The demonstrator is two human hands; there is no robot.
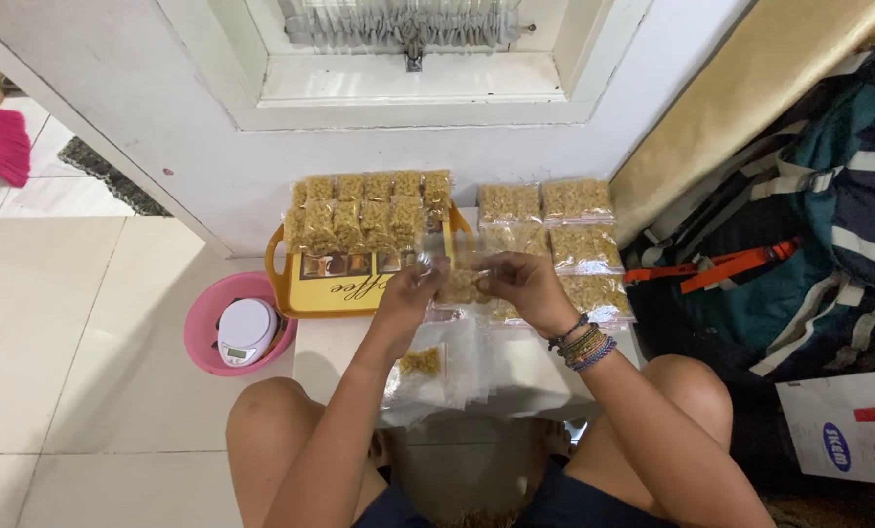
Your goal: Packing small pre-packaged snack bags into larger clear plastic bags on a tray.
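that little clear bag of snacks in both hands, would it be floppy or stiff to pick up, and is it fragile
Probably floppy: the bag is thin clear plastic, pinched at its top by the left hand and right hand, and it sags between them. Likely light, since the filling is only a small clump. The yellow pieces look crisp, so squeezing might crush them.

The clear plastic bag (462, 279) looked thin and glossy. At left, the pink plastic bowl (202, 337) seemed smooth, the white scale (246, 330) shiny. The yellow tray (305, 293) gleamed. At right, the backpack (829, 225) was matt cloth.
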